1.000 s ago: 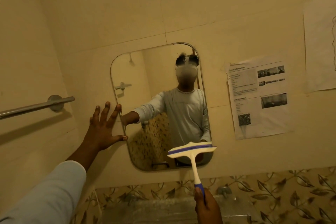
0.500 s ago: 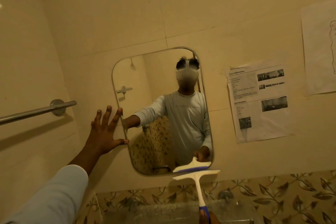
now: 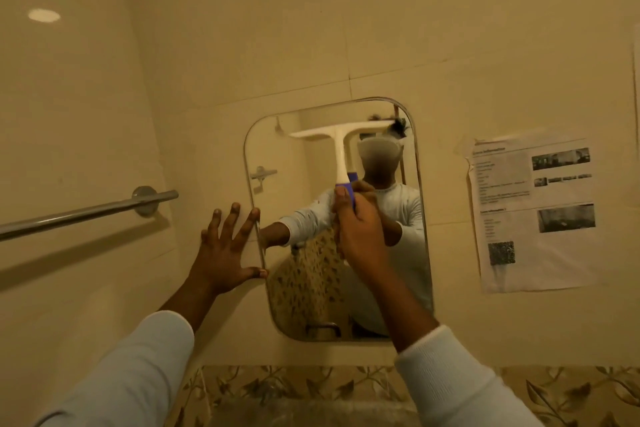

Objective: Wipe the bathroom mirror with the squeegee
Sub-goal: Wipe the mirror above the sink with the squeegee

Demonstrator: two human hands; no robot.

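Note:
A rounded rectangular mirror [image 3: 408, 288] hangs on the cream tiled wall ahead. A white squeegee [image 3: 339, 146] with a purple grip stands upright against the glass, its blade lying across the mirror's top part. My right hand [image 3: 360, 229] grips the purple end of the handle in front of the mirror's middle. My left hand [image 3: 225, 250] lies flat with fingers spread on the wall, its fingertips and thumb touching the mirror's left edge. The mirror reflects a person in a white long-sleeved top.
A chrome towel bar [image 3: 86, 211] runs along the left wall. A printed paper sheet [image 3: 533, 215] is stuck to the wall right of the mirror. A band of leaf-patterned tiles [image 3: 311, 385] runs below, above a sink edge.
My right hand has lifted the squeegee from the mirror's bottom edge up to its top part. The left hand has stayed on the mirror's left edge. The view has tilted upward.

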